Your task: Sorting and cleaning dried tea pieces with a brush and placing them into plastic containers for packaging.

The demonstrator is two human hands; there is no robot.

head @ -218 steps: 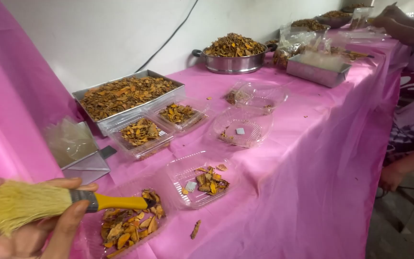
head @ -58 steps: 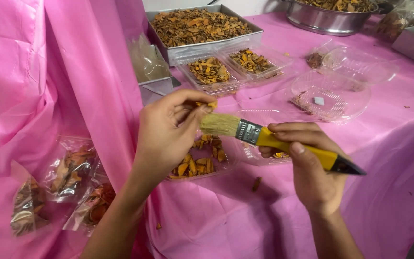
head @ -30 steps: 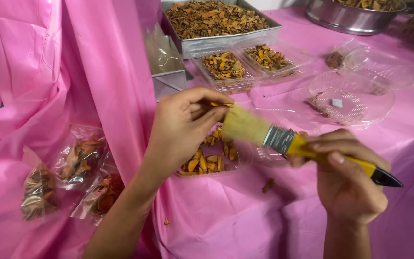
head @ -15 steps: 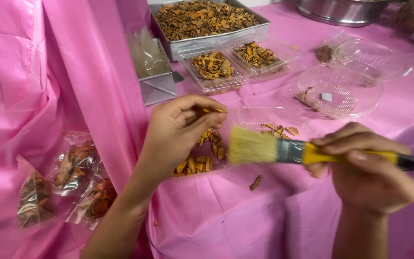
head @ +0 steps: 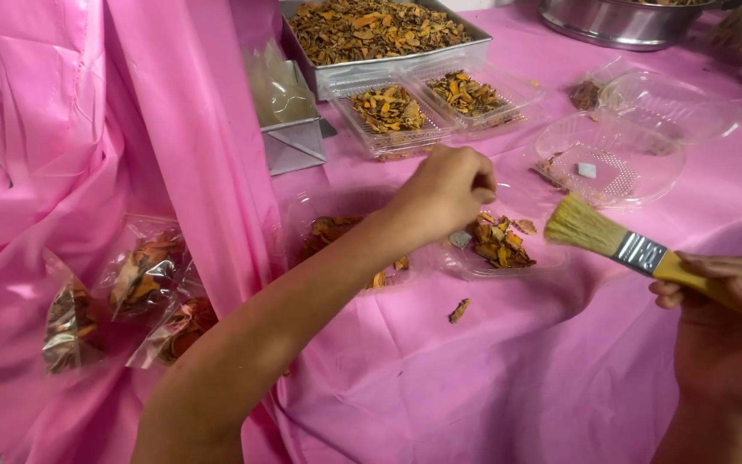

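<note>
**Brush and dried pieces on pink table**

Surroundings: long metal tray [head: 388, 30] of dried orange-brown pieces at rear; two filled clear trays [head: 427, 103] before it; empty clear lidded containers [head: 624, 155] to the right; sealed bags [head: 122, 296] at left on the pink table [head: 491, 387].

Left hand [head: 444, 193]: arm stretched forward, grip pinched narrow over a clear tray of pieces [head: 495, 245].

Right hand [head: 727, 331]: grip closed on the yellow-handled brush [head: 620, 245], bristles pointing left, just beside that tray.
</note>
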